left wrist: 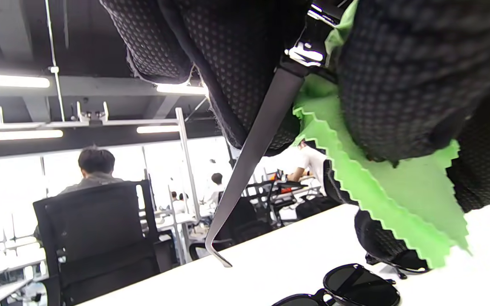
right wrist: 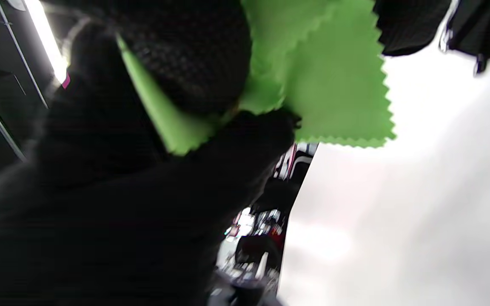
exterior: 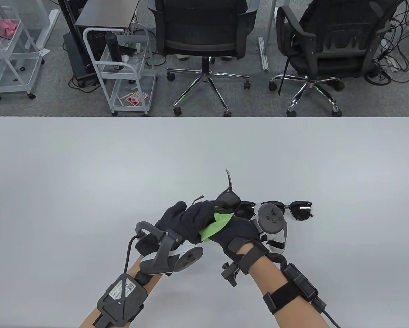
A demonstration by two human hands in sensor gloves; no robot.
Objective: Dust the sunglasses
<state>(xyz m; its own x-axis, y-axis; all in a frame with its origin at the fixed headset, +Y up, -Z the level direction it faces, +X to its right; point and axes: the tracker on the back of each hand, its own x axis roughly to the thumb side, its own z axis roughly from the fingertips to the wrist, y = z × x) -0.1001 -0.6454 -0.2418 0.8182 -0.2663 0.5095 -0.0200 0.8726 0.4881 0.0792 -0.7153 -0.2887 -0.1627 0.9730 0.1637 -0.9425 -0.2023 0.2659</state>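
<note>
Hands: left hand (exterior: 182,222) grips the raised sunglasses (exterior: 227,202), fingers curled round the frame; right hand (exterior: 236,232) pinches the green cloth (exterior: 216,225) against one dark lens.
Raised pair: held above the table near its front edge, one temple arm pointing up, the other hanging free in the left wrist view.
Second sunglasses (exterior: 301,209): lying flat on the table just behind the right hand, partly hidden by its tracker (exterior: 272,218).
Surface: plain white table (exterior: 88,164).
Room: grey carpet beyond the far edge; two black office chairs (exterior: 204,37); white wire trolley (exterior: 125,71); cables at right.
</note>
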